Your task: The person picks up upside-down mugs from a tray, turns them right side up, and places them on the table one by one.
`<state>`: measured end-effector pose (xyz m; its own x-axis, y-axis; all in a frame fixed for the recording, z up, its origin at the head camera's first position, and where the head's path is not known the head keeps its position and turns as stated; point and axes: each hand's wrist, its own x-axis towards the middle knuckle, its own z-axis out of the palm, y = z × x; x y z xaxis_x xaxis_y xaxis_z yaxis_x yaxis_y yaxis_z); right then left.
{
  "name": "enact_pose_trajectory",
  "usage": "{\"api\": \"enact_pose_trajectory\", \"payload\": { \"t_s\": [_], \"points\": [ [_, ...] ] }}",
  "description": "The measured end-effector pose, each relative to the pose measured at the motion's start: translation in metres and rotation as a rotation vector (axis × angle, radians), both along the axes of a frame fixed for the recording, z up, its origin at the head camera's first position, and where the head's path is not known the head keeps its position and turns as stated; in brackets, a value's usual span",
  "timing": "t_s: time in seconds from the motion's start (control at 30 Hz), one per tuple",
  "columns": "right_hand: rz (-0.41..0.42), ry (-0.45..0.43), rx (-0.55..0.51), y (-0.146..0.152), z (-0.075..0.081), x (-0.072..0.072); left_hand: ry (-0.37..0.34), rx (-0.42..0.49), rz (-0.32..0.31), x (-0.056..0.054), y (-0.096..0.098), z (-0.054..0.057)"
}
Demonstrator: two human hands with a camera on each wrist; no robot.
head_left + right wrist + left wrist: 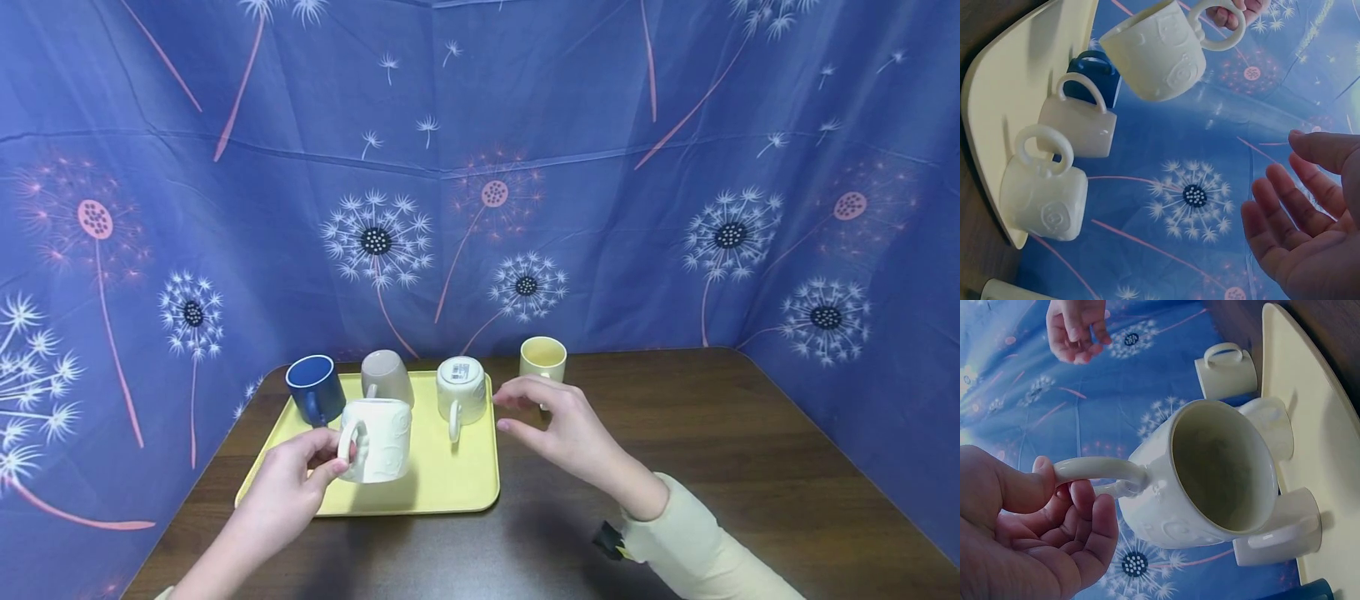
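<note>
My left hand (288, 479) pinches the handle of a white embossed mug (386, 442). The mug hangs upside down over the front of a yellow tray (457, 483); its mouth faces the tray in the left wrist view. On the tray's back part stand an upright dark blue mug (315, 387), an upside-down pale grey mug (387, 375) and another white embossed mug (461, 387), base up with a label. My right hand (558, 421) hovers with fingers loosely bent, nothing in them, between that white mug and a pale yellow mug (543, 354), which it partly covers in the head view.
The brown wooden table (712, 467) extends right of the tray, where the yellow mug stands upright near the back edge. A blue curtain (600, 208) with dandelion prints encloses the back and both sides. A small black item (608, 540) shows at the right cuff.
</note>
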<state>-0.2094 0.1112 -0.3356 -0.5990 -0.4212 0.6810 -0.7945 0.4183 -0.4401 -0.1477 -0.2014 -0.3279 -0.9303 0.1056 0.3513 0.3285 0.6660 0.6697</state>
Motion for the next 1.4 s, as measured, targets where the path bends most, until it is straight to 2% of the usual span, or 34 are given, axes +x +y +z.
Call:
{"api": "enact_pose_trajectory", "payload": {
  "t_s": [0.23, 0.57, 0.8, 0.93, 1.2, 1.4],
  "points": [
    [0.067, 0.049, -0.024, -0.009, 0.003, 0.002, -0.008, 0.029, -0.064, 0.0, 0.012, 0.0],
    [0.11, 0.061, -0.027, -0.024, 0.007, 0.001, -0.05, 0.09, -0.153, -0.004, 0.031, 0.0],
    [0.15, 0.048, -0.044, -0.031, 0.001, 0.0, -0.013, 0.075, -0.227, -0.006, 0.042, -0.004],
    [0.153, 0.05, -0.019, -0.034, -0.004, 0.0, -0.003, 0.068, -0.27, -0.008, 0.047, -0.008],
    [0.149, 0.023, -0.001, -0.036, -0.01, 0.0, -0.025, 0.054, -0.347, -0.01, 0.057, -0.012],
    [0.188, 0.037, 0.009, -0.036, -0.015, 0.0, -0.047, 0.053, -0.385, -0.009, 0.066, -0.014]
  ]
}}
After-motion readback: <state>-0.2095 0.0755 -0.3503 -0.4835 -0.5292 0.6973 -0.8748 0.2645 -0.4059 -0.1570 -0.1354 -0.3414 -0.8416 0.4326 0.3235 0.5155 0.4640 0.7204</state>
